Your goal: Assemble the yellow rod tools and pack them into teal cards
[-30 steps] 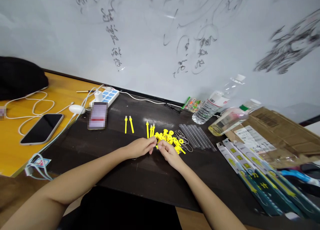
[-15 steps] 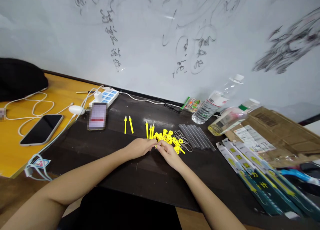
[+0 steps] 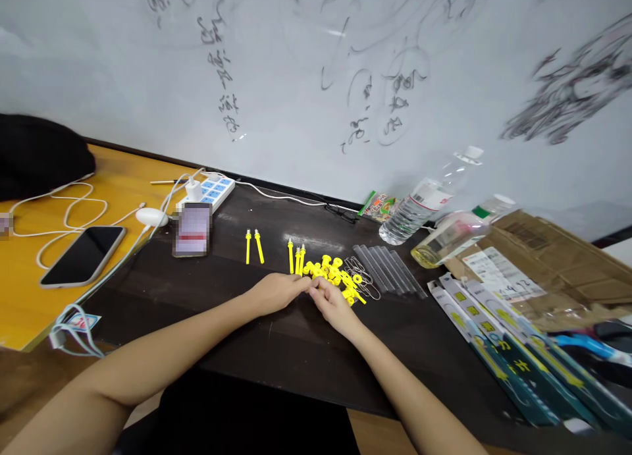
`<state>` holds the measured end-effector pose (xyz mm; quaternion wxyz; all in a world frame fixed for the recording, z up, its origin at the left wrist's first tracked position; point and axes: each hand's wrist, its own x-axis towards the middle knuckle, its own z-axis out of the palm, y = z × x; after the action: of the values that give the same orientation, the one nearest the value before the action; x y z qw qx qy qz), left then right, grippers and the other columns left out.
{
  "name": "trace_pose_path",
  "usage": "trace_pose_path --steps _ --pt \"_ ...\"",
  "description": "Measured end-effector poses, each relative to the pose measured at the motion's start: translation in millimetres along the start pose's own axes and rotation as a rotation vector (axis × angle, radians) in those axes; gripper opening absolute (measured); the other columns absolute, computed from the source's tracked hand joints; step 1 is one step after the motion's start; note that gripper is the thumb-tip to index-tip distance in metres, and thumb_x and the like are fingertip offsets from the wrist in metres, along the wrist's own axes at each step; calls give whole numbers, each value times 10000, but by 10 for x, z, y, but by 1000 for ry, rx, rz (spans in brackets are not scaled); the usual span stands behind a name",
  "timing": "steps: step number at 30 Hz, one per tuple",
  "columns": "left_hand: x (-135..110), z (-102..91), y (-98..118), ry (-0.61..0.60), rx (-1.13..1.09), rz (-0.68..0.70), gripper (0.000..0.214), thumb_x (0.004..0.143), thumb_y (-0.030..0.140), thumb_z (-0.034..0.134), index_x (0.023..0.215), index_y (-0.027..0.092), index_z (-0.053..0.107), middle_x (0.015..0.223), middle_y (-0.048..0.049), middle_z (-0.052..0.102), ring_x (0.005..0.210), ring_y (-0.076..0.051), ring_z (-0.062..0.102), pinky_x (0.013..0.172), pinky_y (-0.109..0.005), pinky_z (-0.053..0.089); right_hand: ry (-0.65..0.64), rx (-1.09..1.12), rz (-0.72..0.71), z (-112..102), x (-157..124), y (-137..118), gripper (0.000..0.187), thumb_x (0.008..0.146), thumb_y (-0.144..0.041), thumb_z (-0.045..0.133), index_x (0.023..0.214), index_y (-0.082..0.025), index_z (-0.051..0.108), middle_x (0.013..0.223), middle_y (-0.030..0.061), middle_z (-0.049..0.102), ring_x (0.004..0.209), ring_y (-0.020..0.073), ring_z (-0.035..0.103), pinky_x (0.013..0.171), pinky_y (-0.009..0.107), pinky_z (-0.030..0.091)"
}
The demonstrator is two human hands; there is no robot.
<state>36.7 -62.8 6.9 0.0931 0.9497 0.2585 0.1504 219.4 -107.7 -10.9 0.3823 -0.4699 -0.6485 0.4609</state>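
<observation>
My left hand (image 3: 276, 292) and my right hand (image 3: 332, 305) meet fingertip to fingertip on the dark table (image 3: 276, 343), both pinched on a small yellow part (image 3: 316, 285) at the near edge of a pile of yellow plastic pieces (image 3: 336, 272). Several yellow pins (image 3: 297, 257) stand just behind the hands, and two more yellow pins (image 3: 253, 245) lie further left. Thin wire loops (image 3: 361, 275) and a row of clear tubes (image 3: 388, 276) lie right of the pile.
A power strip (image 3: 210, 190), cables, a blurred card (image 3: 192, 229) and a phone (image 3: 83, 254) on the orange table sit to the left. Two plastic bottles (image 3: 424, 205) lie at the back right, beside a cardboard box (image 3: 553, 264) and green packets (image 3: 513, 356).
The hands have stayed together at the pile's edge, with only small shifts of the fingers around the yellow part.
</observation>
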Motion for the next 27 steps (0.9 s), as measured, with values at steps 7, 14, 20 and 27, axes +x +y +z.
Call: trace_pose_path --steps 7,14,20,27 --pt "12 9 30 31 -267 -109 194 957 288 273 925 197 441 736 9 589 643 -144 559 595 -227 360 -2 53 5 28 -20 -35 268 885 -474 453 850 -208 468 541 -77 364 426 73 307 389 189 276" --pt "-2 -11 58 3 -215 -53 188 941 264 299 851 187 444 768 -24 601 650 -157 563 584 -238 341 -230 409 208 -34 -36 -106 281 866 -493 489 864 -220 424 485 -132 224 371 38 93 291 126 86" --pt "-5 17 42 16 -284 -82 190 957 298 276 894 194 422 763 -6 611 637 -145 564 591 -230 353 -131 215 106 9 -36 -82 307 866 -513 475 869 -207 444 481 -123 286 350 38 179 296 141 179" --pt "13 -54 100 39 -524 -147 151 957 292 284 909 204 398 684 34 591 598 -122 541 609 -217 374 -127 244 98 19 -31 -62 293 873 -507 464 875 -218 420 456 -131 314 315 39 159 283 157 157"
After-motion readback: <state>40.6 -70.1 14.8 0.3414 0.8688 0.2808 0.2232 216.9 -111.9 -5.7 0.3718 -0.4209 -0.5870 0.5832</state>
